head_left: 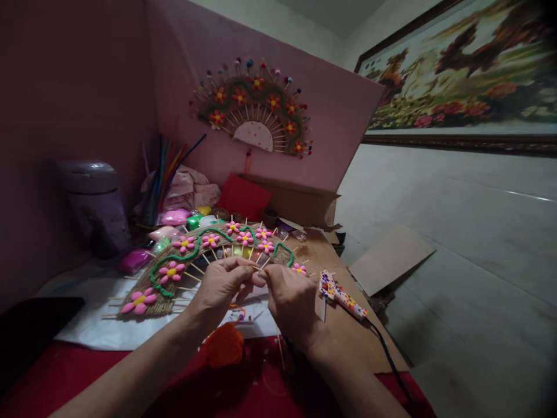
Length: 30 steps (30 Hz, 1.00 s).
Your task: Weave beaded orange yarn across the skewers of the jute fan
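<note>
A jute fan craft (174, 273) with pink flowers, a green wavy cord and wooden sticks lies on white paper in front of me. My left hand (224, 284) and my right hand (289, 296) meet over its middle, both with fingers pinched on a thin wooden stick (256, 268) of the fan. A patterned glue gun (339, 295) with a black cord lies just right of my right hand. An orange clump (224, 343) sits below my left wrist.
A finished fan (256, 110) hangs on the pink board. A purple jar (93, 203), pipe cleaners (165, 168), clay packets (174, 219), a red cushion (243, 197) and a cardboard box (300, 203) crowd the back. Cardboard sheet (391, 255) lies on the floor right.
</note>
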Available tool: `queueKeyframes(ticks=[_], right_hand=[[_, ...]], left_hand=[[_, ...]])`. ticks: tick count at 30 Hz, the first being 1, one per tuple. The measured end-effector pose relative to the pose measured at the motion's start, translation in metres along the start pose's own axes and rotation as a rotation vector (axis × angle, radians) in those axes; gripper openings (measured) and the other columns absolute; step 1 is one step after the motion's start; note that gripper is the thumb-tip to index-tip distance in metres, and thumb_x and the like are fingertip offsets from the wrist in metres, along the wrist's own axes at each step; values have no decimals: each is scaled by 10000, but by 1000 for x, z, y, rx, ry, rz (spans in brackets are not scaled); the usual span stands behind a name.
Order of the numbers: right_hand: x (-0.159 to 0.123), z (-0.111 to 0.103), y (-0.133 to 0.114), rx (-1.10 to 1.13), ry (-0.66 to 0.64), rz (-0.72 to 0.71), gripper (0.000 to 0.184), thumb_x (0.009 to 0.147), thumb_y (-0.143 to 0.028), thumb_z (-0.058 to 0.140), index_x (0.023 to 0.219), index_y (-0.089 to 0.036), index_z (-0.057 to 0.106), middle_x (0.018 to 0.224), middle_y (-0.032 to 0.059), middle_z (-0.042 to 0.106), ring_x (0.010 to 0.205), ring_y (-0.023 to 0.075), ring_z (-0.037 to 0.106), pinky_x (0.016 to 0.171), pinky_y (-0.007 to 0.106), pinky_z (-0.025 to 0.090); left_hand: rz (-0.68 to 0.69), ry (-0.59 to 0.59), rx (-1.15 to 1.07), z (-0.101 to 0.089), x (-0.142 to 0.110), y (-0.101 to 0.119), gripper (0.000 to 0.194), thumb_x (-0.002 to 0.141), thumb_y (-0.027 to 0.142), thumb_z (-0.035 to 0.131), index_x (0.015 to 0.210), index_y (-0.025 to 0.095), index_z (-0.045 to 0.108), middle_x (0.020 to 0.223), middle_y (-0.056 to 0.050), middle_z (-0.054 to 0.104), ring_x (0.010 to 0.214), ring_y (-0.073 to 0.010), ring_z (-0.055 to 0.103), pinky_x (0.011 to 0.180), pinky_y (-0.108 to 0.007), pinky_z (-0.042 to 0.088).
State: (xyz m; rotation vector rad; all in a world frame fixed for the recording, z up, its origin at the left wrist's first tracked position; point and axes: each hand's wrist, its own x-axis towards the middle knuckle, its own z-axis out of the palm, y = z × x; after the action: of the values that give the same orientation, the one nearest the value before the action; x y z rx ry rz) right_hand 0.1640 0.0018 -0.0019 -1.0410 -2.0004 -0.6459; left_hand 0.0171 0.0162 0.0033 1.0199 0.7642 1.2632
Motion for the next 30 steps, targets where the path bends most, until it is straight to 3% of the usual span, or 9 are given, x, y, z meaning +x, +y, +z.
queueKeyframes(ticks=[7,14,21,25,28,30], right_hand=[[-1,-5,-1,210,-189,220,249,934,-225,412,723,-178,535,535,-15,548,490,116,513,512,243,259],[2,-12,8,497,-359,384,313,944,-312,416,683,-182,533,553,-30,505,518,100,471,522,215,280],[3,-13,19,984,-538,621,354,886,-399,482,611,-177,467,528,-50,407,490,81,357,460,199,260],[5,-14,25,1298,-710,796,391,800,-525,561,640,-179,472,492,-81,353,417,53,258,395,187,175],[6,-14,28,1409,-825,917,409,753,-553,611,662,-188,452,436,-111,318,364,33,167,367,184,96],[6,-14,28,1454,-858,966,412,731,-548,639,668,-193,440,405,-126,307,343,25,137,355,180,72]], left_hand=[[29,-41,111,-3,-2,-9,196,737,268,667,633,103,673,614,-53,668,399,-41,387,396,-185,265],[35,-96,138,-5,-2,-12,209,759,314,677,692,116,688,593,-29,643,420,-41,396,411,-177,267],[46,-145,153,-4,-4,-14,181,754,275,667,664,119,668,622,-43,671,400,-41,403,396,-178,298],[53,-160,207,-2,-5,-12,175,733,279,675,665,118,665,624,-56,680,434,-70,491,414,-187,363],[50,-134,221,2,-7,-8,143,684,260,699,655,125,662,626,-52,681,547,-124,601,482,-210,442],[61,-108,238,5,-9,-4,107,661,232,695,641,134,656,606,-32,671,536,-118,597,476,-206,445]])
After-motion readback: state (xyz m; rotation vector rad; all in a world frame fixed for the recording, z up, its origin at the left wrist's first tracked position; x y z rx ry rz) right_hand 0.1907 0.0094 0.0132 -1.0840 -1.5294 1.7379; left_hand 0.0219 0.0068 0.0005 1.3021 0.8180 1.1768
